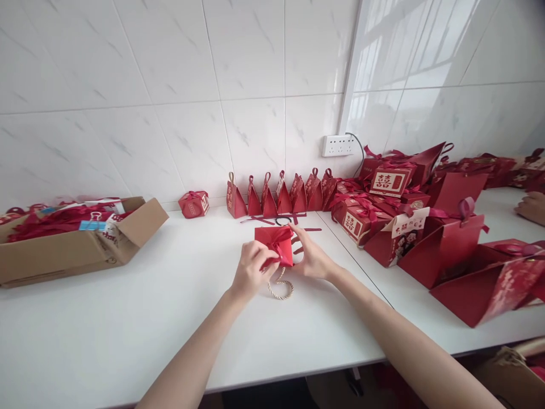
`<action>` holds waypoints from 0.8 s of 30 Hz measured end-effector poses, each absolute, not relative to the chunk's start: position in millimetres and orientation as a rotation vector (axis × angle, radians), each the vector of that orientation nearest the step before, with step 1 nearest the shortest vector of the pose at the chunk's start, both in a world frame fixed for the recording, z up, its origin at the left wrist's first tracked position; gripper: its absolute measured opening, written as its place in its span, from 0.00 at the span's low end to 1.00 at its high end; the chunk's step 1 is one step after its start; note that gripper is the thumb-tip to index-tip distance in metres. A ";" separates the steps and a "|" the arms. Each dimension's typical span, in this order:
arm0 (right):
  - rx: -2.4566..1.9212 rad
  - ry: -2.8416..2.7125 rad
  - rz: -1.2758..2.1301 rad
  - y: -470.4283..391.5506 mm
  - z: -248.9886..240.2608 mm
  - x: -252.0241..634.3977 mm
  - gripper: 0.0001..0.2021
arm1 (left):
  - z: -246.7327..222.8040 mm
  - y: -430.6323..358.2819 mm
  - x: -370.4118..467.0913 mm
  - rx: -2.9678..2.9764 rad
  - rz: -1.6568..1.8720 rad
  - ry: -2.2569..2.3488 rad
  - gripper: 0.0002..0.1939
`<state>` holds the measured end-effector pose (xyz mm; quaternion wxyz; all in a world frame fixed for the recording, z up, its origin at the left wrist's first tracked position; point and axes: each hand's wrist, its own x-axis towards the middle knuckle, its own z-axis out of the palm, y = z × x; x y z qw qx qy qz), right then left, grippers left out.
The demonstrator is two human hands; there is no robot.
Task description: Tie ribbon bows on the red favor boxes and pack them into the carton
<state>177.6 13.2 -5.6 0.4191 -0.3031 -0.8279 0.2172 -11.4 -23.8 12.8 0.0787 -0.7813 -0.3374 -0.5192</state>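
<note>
A small red box [263,234] with a dark red ribbon [279,247] on it is between my hands at the middle of the white table. My left hand [252,267] is at its front left, fingers pinched together on the ribbon. My right hand [313,257] wraps round the right side of the box, thumb and fingers against its edge. A twisted gold cord [281,291] lies looped on the table just in front of the box. Behind the box lie loose ribbon strips [255,218] and a black ring [284,220].
An open cardboard box [59,255] with red items stands left. Several red triangular boxes [283,196] line the wall, beside a red box [193,204]. Red gift boxes [447,244] are piled right. Another person's hand [532,208] shows at the far right.
</note>
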 end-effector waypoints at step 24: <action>-0.808 -2.060 0.575 10.2 -3.5 180.9 0.49 | 18.6 -16.3 -25.6 -2.021 -1.867 -1.676 0.10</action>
